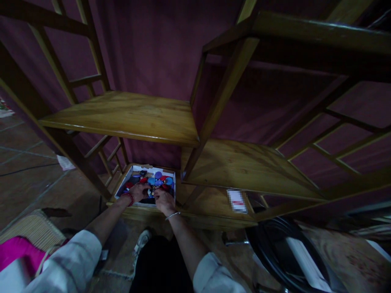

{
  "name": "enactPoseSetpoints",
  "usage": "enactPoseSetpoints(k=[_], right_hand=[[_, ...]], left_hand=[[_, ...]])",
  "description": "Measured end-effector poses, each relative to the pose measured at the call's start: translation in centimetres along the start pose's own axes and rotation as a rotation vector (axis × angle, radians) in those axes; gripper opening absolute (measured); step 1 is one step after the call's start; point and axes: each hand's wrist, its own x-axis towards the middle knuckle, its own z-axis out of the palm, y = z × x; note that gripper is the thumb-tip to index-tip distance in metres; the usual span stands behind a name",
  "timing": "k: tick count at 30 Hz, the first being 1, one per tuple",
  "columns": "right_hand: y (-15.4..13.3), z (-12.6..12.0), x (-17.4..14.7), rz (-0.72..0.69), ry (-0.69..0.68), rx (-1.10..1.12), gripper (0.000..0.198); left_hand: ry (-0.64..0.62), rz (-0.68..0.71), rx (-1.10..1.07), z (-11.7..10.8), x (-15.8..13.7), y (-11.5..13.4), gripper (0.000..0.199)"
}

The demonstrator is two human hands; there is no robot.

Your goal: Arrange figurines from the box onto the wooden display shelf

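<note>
Cardboard box (168,173), white and shallow, with left hand (138,192) and right hand (164,202) inside

Location: The cardboard box stands at the left end of the bottom board (210,203) of a yellow-brown wooden shelving unit (122,118). Its front wall lies close to the board's front edge.

Contents: Round blue, red and purple pieces (152,181) lie mixed together, concentrated toward the rear and right walls of the box. Individual shapes are too small to identify.

Left hand: It enters over the front-left part of the box, palm down, fingers bent into the contents. A red beaded bracelet (129,198) encircles the wrist. Whether the fingers grasp a piece cannot be determined.

Right hand: It enters over the front-right part, fingers bent and pointing toward the left hand. The fingertips of both hands are near each other at mid-box. A silver-coloured bangle (172,215) encircles the wrist. Its grip state likewise cannot be determined.

Surroundings: A white card with a red band (237,201), blurred, appears toward the right end of the bottom board. A round black seat (275,240) is at the unit's front-right corner; a woven straw seat (33,230) with bright pink fabric (23,256) is beyond the front-left corner.
</note>
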Motion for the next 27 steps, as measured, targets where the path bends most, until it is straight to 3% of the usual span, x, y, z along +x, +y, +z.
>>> enactPoseSetpoints(k=[5, 12, 16, 21, 27], right_hand=[[0.1, -0.3, -0.3, -0.013, 0.085, -0.022, 0.028], [-0.5, -1.1, -1.8, -0.082, 0.073, -0.099, 0.028], [-0.9, -1.5, -3.1, -0.174, 0.041, -0.199, 0.043], [-0.7, -1.9, -4.1, -0.272, -0.033, -0.193, 0.035], [-0.4, -1.3, -4.3, -0.313, -0.002, -0.189, 0.024]], left_hand=[[0.044, -0.065, 0.023, 0.7, 0.0, -0.8, 0.031], [0.206, -0.092, -0.009, 1.1, -0.5, -1.0, 0.025], [0.222, -0.124, 0.017, 0.9, -1.0, -0.8, 0.020], [0.154, -0.057, 0.073, 0.9, -2.2, 0.0, 0.021], [0.041, -0.046, 0.170, 0.8, -3.7, 0.7, 0.024]])
